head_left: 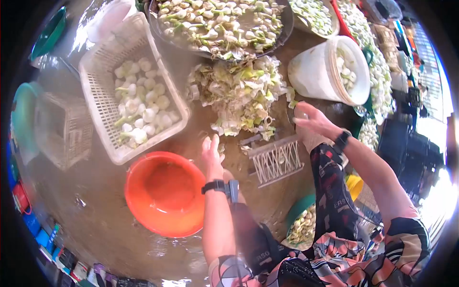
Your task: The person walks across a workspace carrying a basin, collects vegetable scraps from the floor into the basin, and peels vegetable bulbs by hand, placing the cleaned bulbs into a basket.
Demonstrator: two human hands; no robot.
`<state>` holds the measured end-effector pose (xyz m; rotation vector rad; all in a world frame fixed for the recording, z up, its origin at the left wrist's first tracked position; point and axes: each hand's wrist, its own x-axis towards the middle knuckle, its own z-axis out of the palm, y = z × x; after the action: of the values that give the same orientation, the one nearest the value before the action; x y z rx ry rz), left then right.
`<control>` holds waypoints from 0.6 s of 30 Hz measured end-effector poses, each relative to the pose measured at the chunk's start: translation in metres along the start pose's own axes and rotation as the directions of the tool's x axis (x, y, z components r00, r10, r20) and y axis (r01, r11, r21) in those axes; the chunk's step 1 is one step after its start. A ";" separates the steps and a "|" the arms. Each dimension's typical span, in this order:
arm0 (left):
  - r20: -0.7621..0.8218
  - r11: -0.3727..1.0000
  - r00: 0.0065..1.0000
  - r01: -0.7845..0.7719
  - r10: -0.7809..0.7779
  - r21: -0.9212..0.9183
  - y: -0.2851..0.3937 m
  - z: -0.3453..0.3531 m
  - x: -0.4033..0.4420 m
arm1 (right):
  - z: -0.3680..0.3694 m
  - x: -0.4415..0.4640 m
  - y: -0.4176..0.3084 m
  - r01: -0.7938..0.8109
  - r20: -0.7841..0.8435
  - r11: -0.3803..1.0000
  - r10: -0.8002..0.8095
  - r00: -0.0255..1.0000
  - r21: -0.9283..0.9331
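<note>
holds left hand loosely open, nothing visible in it, just beside the orange basin; curls right hand partway near the leaf pile, cannot tell around what, if anything. seems between grips on garlic bulbs, heaped in the white basket at left; would need, next, a closing grip. shows, on the basket's nearest bulb, stem pointing left, long axis left to right.
</note>
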<state>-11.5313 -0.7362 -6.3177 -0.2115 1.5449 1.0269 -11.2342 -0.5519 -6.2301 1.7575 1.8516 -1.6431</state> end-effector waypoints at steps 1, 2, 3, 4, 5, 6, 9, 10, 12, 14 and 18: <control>-0.065 0.999 0.998 0.025 -0.027 -0.034 -0.008 0.013 0.033 | 0.003 0.061 0.012 0.121 0.020 0.993 -0.121 0.992 0.002; -0.128 0.996 0.990 0.047 -0.056 -0.070 -0.018 0.023 0.065 | 0.007 0.121 0.027 0.143 -0.030 0.987 -0.141 0.990 0.076; -0.189 0.992 0.978 0.067 -0.087 -0.109 -0.025 0.023 0.077 | 0.011 0.157 0.028 0.165 -0.082 0.975 -0.154 0.985 0.150; -0.219 0.982 0.960 0.155 -0.175 -0.104 -0.035 0.022 0.074 | 0.000 0.167 0.025 0.083 -0.138 0.995 -0.076 0.988 0.050; -0.294 0.968 0.923 0.224 -0.248 -0.116 -0.057 0.027 0.095 | 0.005 0.228 0.082 0.014 -0.208 0.999 -0.021 0.978 -0.037; -0.366 0.948 0.875 0.289 -0.318 -0.134 -0.084 0.043 0.136 | 0.003 0.297 0.119 -0.050 -0.264 0.999 0.050 0.963 0.007; -0.203 0.904 0.922 0.246 -0.329 -0.349 -0.139 0.067 0.184 | -0.022 0.320 0.128 -0.244 -0.032 0.824 0.302 0.953 0.511; -0.138 0.898 0.970 0.127 -0.202 -0.422 -0.131 0.082 0.202 | -0.017 0.333 0.134 -0.215 0.056 0.814 0.220 0.974 0.540; -0.023 0.836 0.999 0.025 -0.045 -0.549 -0.087 0.124 0.220 | -0.007 0.346 0.129 -0.185 0.227 0.828 0.072 0.971 0.529; 0.125 0.842 0.991 0.027 0.048 -0.539 -0.043 0.156 0.226 | 0.010 0.329 0.086 -0.027 0.345 0.964 -0.069 0.936 0.265; 0.568 0.726 0.734 0.151 0.372 -0.671 -0.008 0.175 0.209 | 0.050 0.297 0.016 0.108 0.386 0.948 -0.223 0.895 0.299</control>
<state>-11.4593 -0.5351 -6.4865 -0.2088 0.4502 1.5497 -11.3465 -0.4000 -6.4648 1.2057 1.6749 -2.2199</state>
